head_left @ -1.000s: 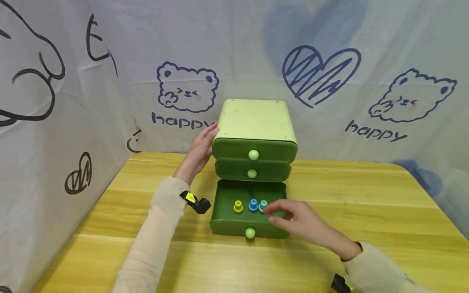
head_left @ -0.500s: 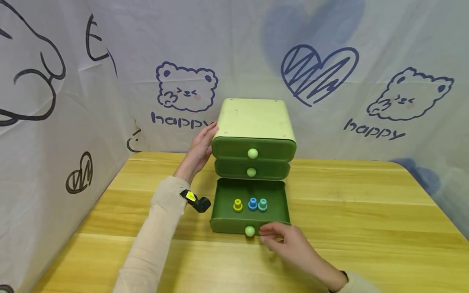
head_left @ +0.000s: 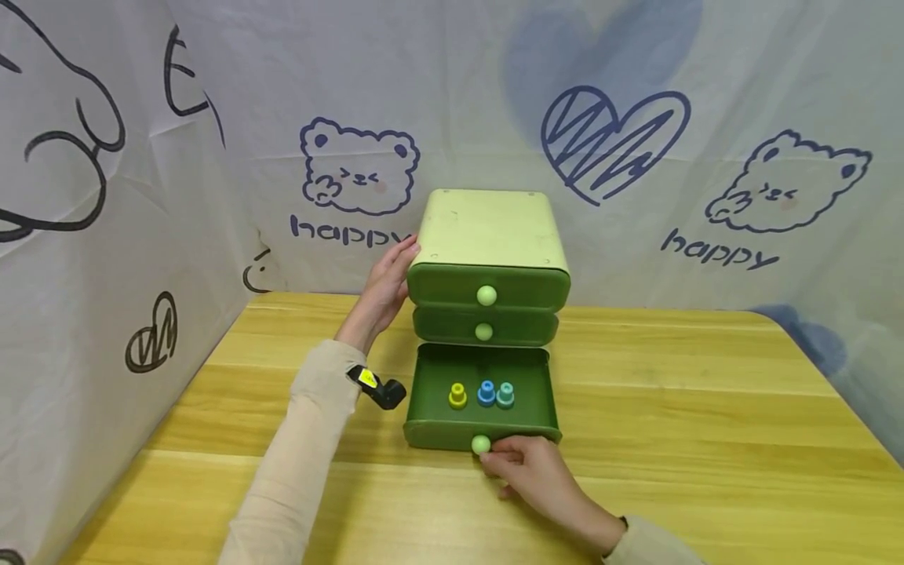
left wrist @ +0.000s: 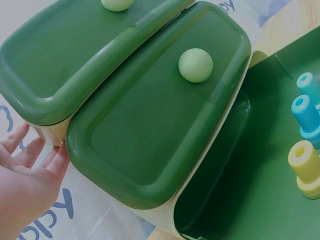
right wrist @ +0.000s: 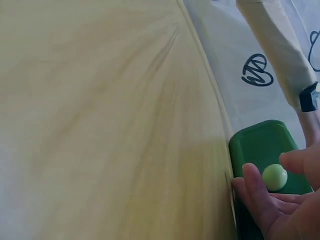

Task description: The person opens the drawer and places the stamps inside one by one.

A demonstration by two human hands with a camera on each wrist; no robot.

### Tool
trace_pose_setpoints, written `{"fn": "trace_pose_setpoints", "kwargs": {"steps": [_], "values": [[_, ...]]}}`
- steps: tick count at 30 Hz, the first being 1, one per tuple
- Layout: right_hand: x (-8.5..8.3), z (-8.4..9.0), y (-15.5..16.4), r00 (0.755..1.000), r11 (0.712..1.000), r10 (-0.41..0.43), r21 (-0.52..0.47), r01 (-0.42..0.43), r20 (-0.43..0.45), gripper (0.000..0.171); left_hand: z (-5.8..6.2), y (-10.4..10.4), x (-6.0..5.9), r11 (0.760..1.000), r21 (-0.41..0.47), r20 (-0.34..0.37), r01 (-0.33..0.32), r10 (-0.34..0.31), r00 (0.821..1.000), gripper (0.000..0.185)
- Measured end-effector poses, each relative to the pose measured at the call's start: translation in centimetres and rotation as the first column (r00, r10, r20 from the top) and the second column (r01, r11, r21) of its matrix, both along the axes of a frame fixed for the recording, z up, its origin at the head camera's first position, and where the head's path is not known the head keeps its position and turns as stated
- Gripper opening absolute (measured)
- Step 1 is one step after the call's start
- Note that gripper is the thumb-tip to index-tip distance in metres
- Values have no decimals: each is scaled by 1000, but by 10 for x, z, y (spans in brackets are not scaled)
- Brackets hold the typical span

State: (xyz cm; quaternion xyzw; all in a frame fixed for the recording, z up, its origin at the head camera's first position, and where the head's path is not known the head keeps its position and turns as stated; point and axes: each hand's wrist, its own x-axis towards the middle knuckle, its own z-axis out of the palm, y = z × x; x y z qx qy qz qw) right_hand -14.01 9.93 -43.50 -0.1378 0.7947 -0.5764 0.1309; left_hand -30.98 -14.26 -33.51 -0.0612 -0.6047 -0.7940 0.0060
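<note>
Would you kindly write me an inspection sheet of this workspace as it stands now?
Surface: wooden table, bare wood at right.
Job's things: green three-drawer cabinet; bottom drawer pulled out, holding yellow peg, blue peg, teal peg; upper two drawers closed.
Clutter: nothing seen.
Grips: left hand rests flat against the cabinet's side; right hand at the drawer knob, fingers either side of it.
Cables: nothing seen.
Surroundings: white cloth backdrop with bears, a heart, "happy".
</note>
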Motion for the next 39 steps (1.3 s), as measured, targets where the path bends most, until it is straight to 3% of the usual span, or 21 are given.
{"fn": "trace_pose_setpoints", "kwargs": {"steps": [7,23,34,39], "values": [[-3,-1,-7,998,997,-65,35,64,10,27,0,1,-1,1000,17,8,-5,5,1000,58],[-5,-1,-15,993,996,-78,46,82,-86,22,1,0,-1,1000,5,14,-5,5,1000,59],[-23,9,-12,980,989,-144,16,147,-139,21,3,2,-3,1000,5,1,2,-2,1000,58],[-33,12,-14,981,987,-151,38,157,-125,24,2,1,-2,1000,-1,15,0,0,1000,58]]}}
